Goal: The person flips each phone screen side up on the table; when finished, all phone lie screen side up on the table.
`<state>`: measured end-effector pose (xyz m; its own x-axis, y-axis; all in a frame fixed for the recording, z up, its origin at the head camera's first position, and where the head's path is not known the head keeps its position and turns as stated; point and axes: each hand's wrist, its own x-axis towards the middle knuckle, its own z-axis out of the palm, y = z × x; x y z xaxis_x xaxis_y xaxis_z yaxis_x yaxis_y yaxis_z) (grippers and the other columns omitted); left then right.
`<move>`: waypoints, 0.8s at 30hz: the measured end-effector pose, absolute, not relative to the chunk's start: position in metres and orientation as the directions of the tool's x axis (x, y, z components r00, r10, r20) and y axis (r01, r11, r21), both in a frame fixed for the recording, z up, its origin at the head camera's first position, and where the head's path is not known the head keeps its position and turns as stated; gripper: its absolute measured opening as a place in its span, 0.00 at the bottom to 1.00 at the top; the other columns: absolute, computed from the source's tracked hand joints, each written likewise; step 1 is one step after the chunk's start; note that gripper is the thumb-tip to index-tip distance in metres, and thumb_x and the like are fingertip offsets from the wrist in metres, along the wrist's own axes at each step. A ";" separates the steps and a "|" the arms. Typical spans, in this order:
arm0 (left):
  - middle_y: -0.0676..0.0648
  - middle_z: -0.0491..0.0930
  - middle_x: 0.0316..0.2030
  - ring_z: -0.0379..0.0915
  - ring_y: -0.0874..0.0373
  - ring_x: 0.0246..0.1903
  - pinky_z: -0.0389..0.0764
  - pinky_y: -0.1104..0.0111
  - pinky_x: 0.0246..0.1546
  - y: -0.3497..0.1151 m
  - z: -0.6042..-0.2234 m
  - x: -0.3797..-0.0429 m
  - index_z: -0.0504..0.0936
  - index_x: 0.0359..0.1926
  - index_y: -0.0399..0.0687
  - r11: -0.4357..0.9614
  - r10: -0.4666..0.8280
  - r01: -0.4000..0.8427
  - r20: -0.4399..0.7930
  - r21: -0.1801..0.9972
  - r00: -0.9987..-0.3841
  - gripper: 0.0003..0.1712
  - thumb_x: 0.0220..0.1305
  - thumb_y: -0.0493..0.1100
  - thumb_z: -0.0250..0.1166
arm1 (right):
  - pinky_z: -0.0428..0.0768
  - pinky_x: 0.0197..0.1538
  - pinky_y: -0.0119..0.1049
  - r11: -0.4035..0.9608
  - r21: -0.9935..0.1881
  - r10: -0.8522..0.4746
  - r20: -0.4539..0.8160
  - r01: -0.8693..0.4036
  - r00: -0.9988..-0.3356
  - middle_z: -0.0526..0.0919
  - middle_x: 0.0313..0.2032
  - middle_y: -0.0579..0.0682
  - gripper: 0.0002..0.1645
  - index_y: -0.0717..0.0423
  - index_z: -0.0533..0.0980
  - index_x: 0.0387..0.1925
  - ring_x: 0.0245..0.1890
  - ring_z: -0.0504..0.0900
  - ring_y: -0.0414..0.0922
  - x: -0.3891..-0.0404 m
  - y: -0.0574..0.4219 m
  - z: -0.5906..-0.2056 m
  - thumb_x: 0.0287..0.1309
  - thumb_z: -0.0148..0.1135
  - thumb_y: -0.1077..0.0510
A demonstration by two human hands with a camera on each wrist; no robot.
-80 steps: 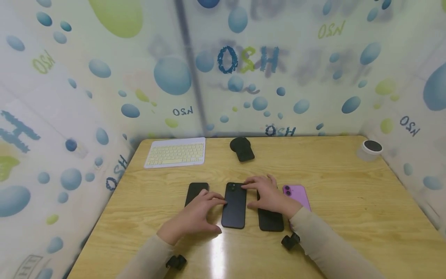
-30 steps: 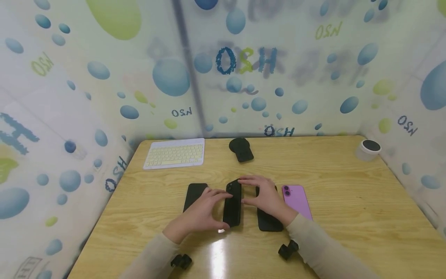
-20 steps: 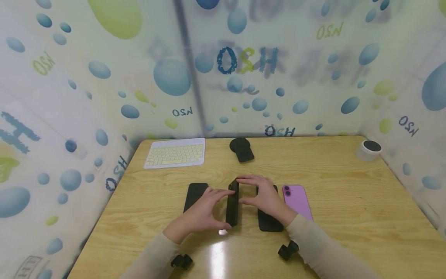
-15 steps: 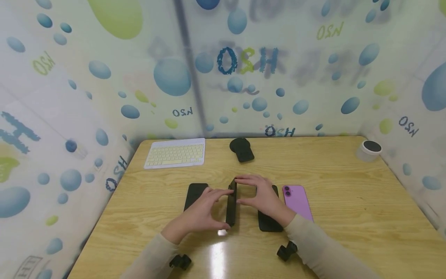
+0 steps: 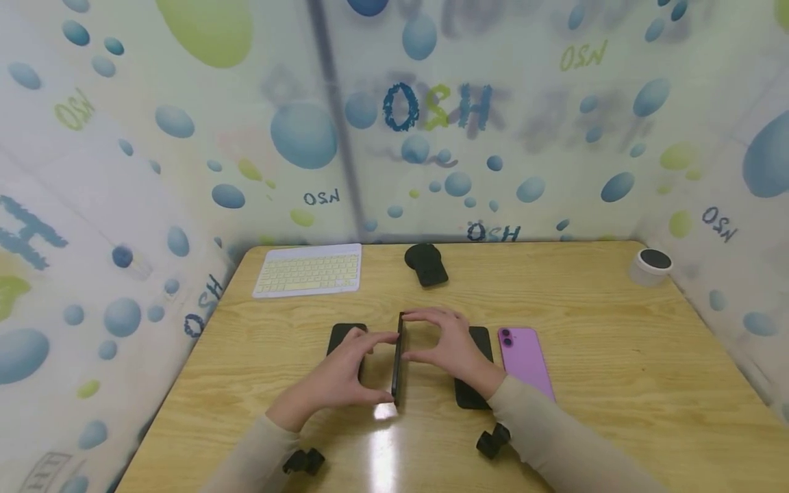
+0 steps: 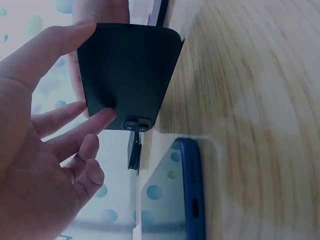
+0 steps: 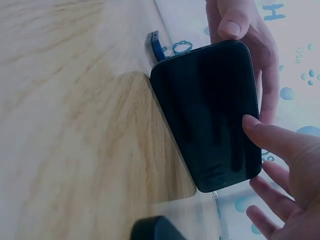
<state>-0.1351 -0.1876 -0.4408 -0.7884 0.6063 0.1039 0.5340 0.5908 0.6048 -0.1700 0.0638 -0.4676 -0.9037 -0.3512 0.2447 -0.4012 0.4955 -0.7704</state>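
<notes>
A black smartphone [image 5: 398, 363] stands on its long edge at the middle of the table, gripped by both hands. My left hand [image 5: 333, 383] has its thumb at the near end and a fingertip on the back, where the cameras [image 6: 136, 123] show in the left wrist view. My right hand [image 5: 453, 350] holds the far end, its thumb against the dark screen [image 7: 205, 110] and other fingertips at the top edge. Left of it lies another phone [image 5: 345, 334] with a blue frame, partly covered by my left hand. A black phone [image 5: 473, 396] lies partly under my right forearm.
A pink phone [image 5: 525, 359] lies at the right of the row. Along the back stand a white keyboard [image 5: 308, 270], a black item with a round top [image 5: 427, 263] and a white cup-like device [image 5: 650, 267]. Patterned walls enclose the wooden table [image 5: 592, 294].
The middle phone lay flat with its back up; both hands have tipped it onto its long edge and shifted it slightly left. The other phones stay put.
</notes>
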 end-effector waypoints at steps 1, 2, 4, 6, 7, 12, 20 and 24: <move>0.57 0.76 0.66 0.66 0.53 0.49 0.74 0.64 0.48 -0.190 -0.441 -0.135 0.70 0.74 0.55 0.592 0.607 0.532 0.100 0.605 -0.788 0.54 0.48 0.57 0.83 | 0.53 0.71 0.64 0.495 -0.774 -0.352 0.237 -0.395 -0.905 0.82 0.64 0.41 0.39 0.39 0.82 0.59 0.67 0.75 0.50 -0.171 0.062 -0.468 0.42 0.86 0.48; 0.57 0.76 0.67 0.67 0.53 0.48 0.74 0.64 0.49 -0.192 -0.442 -0.136 0.69 0.74 0.55 0.591 0.608 0.531 0.096 0.608 -0.788 0.53 0.49 0.57 0.83 | 0.53 0.71 0.64 0.496 -0.777 -0.355 0.227 -0.388 -0.907 0.82 0.63 0.40 0.38 0.39 0.83 0.59 0.67 0.76 0.50 -0.172 0.061 -0.468 0.41 0.86 0.48; 0.57 0.77 0.66 0.68 0.51 0.48 0.74 0.64 0.48 -0.197 -0.443 -0.137 0.69 0.74 0.55 0.586 0.613 0.530 0.093 0.613 -0.785 0.52 0.50 0.57 0.82 | 0.52 0.71 0.63 0.505 -0.780 -0.361 0.199 -0.370 -0.911 0.83 0.63 0.40 0.38 0.39 0.83 0.59 0.67 0.76 0.49 -0.174 0.059 -0.469 0.41 0.87 0.48; 0.56 0.78 0.64 0.68 0.51 0.48 0.73 0.63 0.48 -0.201 -0.443 -0.139 0.69 0.75 0.56 0.581 0.618 0.528 0.086 0.619 -0.781 0.52 0.51 0.56 0.82 | 0.51 0.72 0.64 0.514 -0.781 -0.372 0.170 -0.354 -0.913 0.83 0.62 0.41 0.38 0.39 0.83 0.58 0.67 0.77 0.48 -0.176 0.058 -0.471 0.41 0.87 0.48; 0.55 0.79 0.62 0.68 0.51 0.48 0.73 0.63 0.48 -0.203 -0.443 -0.140 0.69 0.74 0.56 0.580 0.620 0.529 0.086 0.619 -0.780 0.51 0.51 0.55 0.82 | 0.51 0.72 0.64 0.522 -0.778 -0.377 0.158 -0.350 -0.913 0.83 0.62 0.41 0.38 0.39 0.83 0.58 0.67 0.77 0.48 -0.177 0.058 -0.472 0.41 0.87 0.48; 0.45 0.77 0.49 0.67 0.53 0.48 0.74 0.62 0.48 -0.210 -0.442 -0.141 0.71 0.73 0.57 0.586 0.612 0.517 0.077 0.624 -0.787 0.51 0.50 0.56 0.83 | 0.49 0.71 0.68 0.570 -0.732 -0.405 0.145 -0.373 -0.903 0.83 0.63 0.43 0.41 0.40 0.83 0.59 0.66 0.76 0.49 -0.181 0.057 -0.478 0.38 0.88 0.49; 0.46 0.77 0.57 0.69 0.54 0.52 0.77 0.57 0.52 -0.215 -0.446 -0.143 0.73 0.72 0.53 0.631 0.578 0.471 0.031 0.616 -0.815 0.50 0.48 0.54 0.84 | 0.44 0.71 0.70 0.653 -0.671 -0.410 0.076 -0.351 -0.909 0.82 0.63 0.45 0.43 0.40 0.82 0.60 0.67 0.74 0.51 -0.184 0.061 -0.480 0.37 0.89 0.51; 0.49 0.79 0.61 0.68 0.54 0.53 0.78 0.57 0.55 -0.214 -0.450 -0.145 0.75 0.70 0.50 0.647 0.574 0.484 0.042 0.589 -0.818 0.50 0.46 0.54 0.85 | 0.44 0.72 0.71 0.677 -0.645 -0.420 0.056 -0.353 -0.906 0.82 0.62 0.45 0.43 0.40 0.82 0.60 0.68 0.73 0.51 -0.184 0.065 -0.478 0.37 0.89 0.50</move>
<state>-0.1450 -0.2139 -0.4504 -0.8180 0.5736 0.0421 0.4839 0.6468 0.5895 -0.1837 0.0654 -0.4780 -0.9060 -0.4196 0.0557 -0.3533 0.6772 -0.6454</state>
